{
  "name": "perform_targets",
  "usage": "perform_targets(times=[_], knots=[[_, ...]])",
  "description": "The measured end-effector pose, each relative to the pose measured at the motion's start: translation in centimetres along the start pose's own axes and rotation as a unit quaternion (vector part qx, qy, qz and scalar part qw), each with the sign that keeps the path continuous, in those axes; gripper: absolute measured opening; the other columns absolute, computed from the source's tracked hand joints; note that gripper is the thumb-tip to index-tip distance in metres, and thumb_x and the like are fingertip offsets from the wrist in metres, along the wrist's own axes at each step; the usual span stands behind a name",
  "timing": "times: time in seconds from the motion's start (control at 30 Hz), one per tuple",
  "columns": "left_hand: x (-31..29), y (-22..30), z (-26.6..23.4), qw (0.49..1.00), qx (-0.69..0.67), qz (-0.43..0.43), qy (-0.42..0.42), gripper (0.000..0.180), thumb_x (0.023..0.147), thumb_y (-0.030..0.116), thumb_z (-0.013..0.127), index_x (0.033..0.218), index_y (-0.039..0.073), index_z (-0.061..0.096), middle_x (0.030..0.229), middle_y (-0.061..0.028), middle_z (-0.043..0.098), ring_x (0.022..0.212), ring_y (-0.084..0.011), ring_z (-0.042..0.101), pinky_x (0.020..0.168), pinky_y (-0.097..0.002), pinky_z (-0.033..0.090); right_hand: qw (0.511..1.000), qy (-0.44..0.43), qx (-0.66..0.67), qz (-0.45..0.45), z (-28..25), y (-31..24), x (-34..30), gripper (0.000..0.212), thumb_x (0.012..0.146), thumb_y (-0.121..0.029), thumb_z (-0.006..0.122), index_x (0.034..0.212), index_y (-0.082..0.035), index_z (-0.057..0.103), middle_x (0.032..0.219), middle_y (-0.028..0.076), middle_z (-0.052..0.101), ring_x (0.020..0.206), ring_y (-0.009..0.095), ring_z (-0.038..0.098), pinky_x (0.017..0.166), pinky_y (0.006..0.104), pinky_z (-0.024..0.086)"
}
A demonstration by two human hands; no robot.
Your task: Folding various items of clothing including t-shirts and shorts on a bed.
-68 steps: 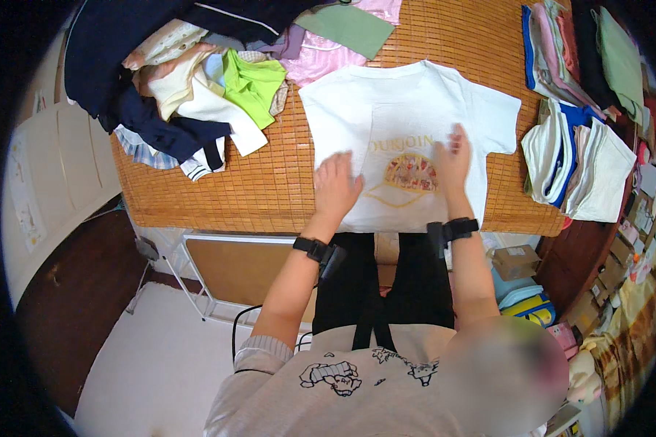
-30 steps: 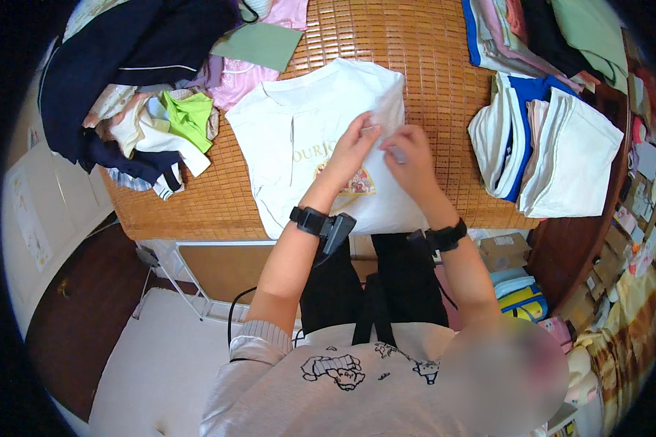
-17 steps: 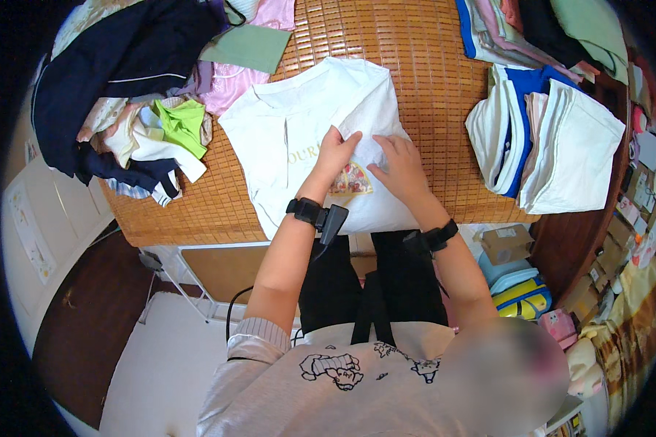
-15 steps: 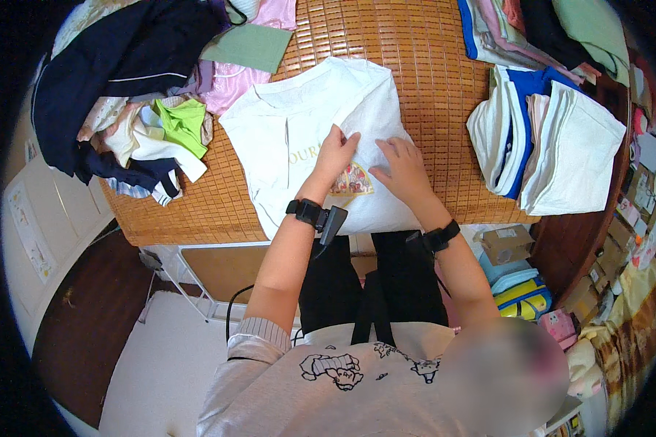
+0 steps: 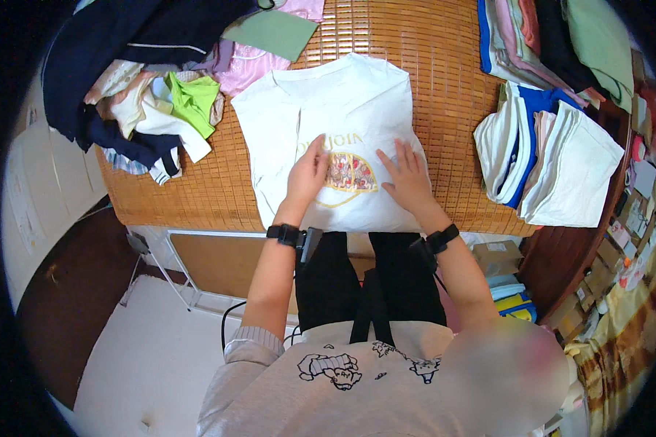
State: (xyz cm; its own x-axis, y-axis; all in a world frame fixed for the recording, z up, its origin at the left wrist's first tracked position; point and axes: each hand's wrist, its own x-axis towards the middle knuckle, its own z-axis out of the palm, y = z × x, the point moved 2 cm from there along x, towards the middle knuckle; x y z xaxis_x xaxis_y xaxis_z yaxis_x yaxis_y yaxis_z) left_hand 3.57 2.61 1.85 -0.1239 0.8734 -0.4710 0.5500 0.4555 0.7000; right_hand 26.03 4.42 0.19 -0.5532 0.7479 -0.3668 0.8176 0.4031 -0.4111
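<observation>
A white T-shirt (image 5: pixel 361 98) lies on the woven bamboo mat (image 5: pixel 452 124), its sides folded in and its collar at the far end. Gold lettering and a colourful rounded print show on its front. My left hand (image 5: pixel 308 173) rests on the shirt left of the print, fingers extended and close together, holding nothing. On the print's right, my right hand (image 5: pixel 408 178) lies open on the cloth near the shirt's right edge, fingers spread. Both wrists wear black straps with small devices.
To the left is a loose heap of clothes, including a navy garment (image 5: pixel 124 65), a lime-green piece (image 5: pixel 195 100) and a pink one (image 5: pixel 251 69). Folded clothes (image 5: pixel 572 160) stand at right, with another folded pile (image 5: pixel 598 51) behind. Boxes (image 5: pixel 497 255) sit below the table's right side.
My left hand has moved left across the shirt, uncovering more lettering and print. The shirt's right part now lies flatter. My right hand stays on the right side, fingers straighter.
</observation>
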Motion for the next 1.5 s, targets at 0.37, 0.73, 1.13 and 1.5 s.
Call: perform_targets(times=[0.37, 0.73, 1.13, 1.5], knots=[[-14.6, -21.3, -2.6, 0.878, -0.046, -0.145, 0.453, 0.028, 0.07, -0.002, 0.05, 0.097, -0.001, 0.044, 0.087, -0.0112, 0.045, 0.078, -0.0201, 0.047, 0.072, -0.03, 0.041, 0.978, 0.088, 0.152, 0.113, 1.2, 3.1, -7.1, 0.045, 0.072, -0.012, 0.059, 0.114, -0.004, 0.044, 0.101, 0.017, 0.05, 0.096, 0.03, 0.049, 0.082, 0.0374, 0.04], [-15.8, -25.7, 2.0, 0.734, -0.47, -0.368, 0.324, 0.017, 0.057, -0.011, 0.044, 0.057, 0.005, 0.038, 0.056, -0.0024, 0.041, 0.05, -0.012, 0.039, 0.047, -0.0264, 0.031, 0.912, 0.038, 0.259, 0.315, 5.9, 5.5, -13.1, 0.026, 0.07, -0.018, 0.069, 0.077, -0.003, 0.049, 0.066, 0.009, 0.048, 0.062, 0.023, 0.049, 0.058, 0.0322, 0.041], [-18.9, -22.3, 2.3, 0.829, -0.386, -0.373, 0.155, 0.024, 0.082, 0.016, 0.052, 0.097, -0.003, 0.055, 0.089, -0.0064, 0.06, 0.078, -0.014, 0.054, 0.069, -0.027, 0.042, 0.794, -0.028, 0.545, 0.268, 9.0, 5.1, -16.1, 0.01, 0.077, -0.009, 0.064, 0.076, -0.002, 0.056, 0.07, -0.002, 0.056, 0.063, 0.006, 0.048, 0.057, 0.0209, 0.038], [-21.3, -22.3, 1.7, 0.786, -0.475, -0.338, 0.208, 0.037, 0.091, 0.028, 0.043, 0.114, -0.001, 0.045, 0.104, -0.0089, 0.056, 0.088, -0.0168, 0.055, 0.076, -0.0286, 0.044, 0.75, -0.214, 0.541, 0.315, 7.4, 2.2, -17.5, 0.031, 0.079, -0.023, 0.062, 0.1, -0.001, 0.06, 0.094, 0.005, 0.061, 0.086, 0.012, 0.055, 0.079, 0.0249, 0.041]])
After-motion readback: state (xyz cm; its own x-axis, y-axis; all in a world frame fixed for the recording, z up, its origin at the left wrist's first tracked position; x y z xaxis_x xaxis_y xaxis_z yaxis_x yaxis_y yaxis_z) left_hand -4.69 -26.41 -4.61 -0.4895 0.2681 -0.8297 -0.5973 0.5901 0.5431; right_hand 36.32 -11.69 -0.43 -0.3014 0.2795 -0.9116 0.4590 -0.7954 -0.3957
